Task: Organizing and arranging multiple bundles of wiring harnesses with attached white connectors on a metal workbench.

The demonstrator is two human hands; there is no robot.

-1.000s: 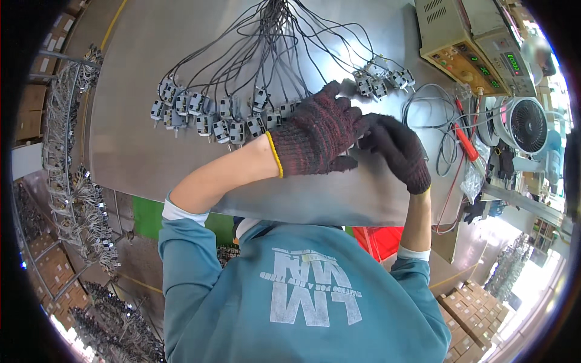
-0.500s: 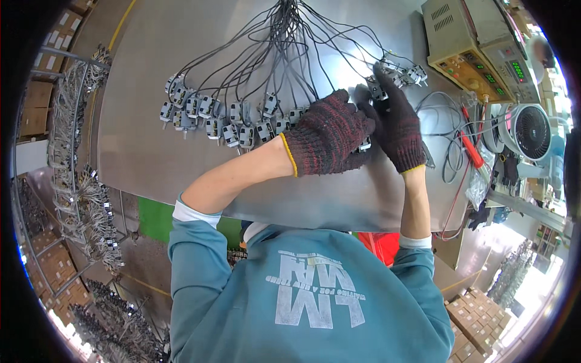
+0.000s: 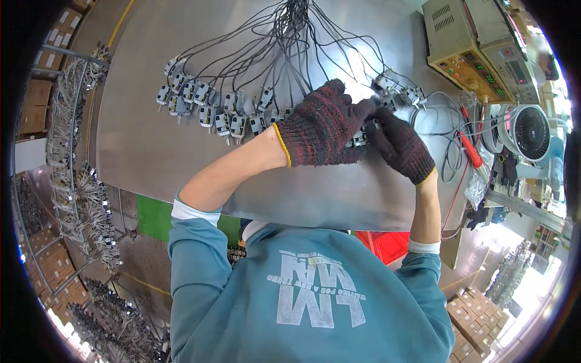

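Note:
Both hands wear dark knitted gloves with red flecks and yellow cuffs. My left hand (image 3: 327,124) is curled, palm down, over a grey-and-black cable plug (image 3: 358,139), part of which shows past its fingers. From the right, my right hand (image 3: 396,142) meets it, thumb and fingers bent together beside that plug; what they pinch is hidden. Left of my hands lies a spread row of similar plugs (image 3: 206,115) with prongs, each on a thin black cable. A smaller group of plugs (image 3: 396,91) rests just beyond my right hand.
The black cables (image 3: 293,24) gather into a bundle at the far edge of the metal table (image 3: 290,193). At the right stand bench testers with lit displays (image 3: 472,66), a red-handled probe (image 3: 471,150), loose leads and a small fan (image 3: 531,132). Racks of hanging cables (image 3: 78,163) line the left.
My right hand has drawn back from the right-hand plug group toward me, its fingers now bent in by my left hand. The left-hand plugs have shifted slightly left and away. A green tester display now looks dark.

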